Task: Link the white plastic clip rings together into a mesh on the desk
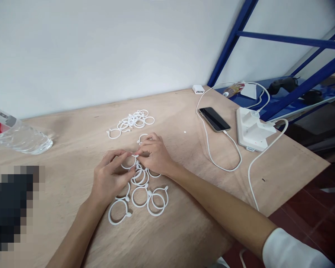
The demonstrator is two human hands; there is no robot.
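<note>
My left hand (108, 176) pinches a white plastic curtain ring (127, 168) between thumb and fingers. My right hand (154, 153) comes in from the right, its fingertips closed on the small tab at the ring's top. The fine detail between the fingertips is hidden. Several more white rings (140, 183) with small tabs lie loose and overlapping on the wooden table just below and beneath my hands. A single ring (141, 138) shows partly behind my right fingers. Farther back is a heaped pile of similar rings (132, 120).
A clear water bottle (30, 137) lies on its side at the left. To the right are a phone (214, 119) on a white cable, a power strip with plugs (251, 128) and a small white charger (198, 89). A blue metal frame (231, 41) rises beyond the table edge.
</note>
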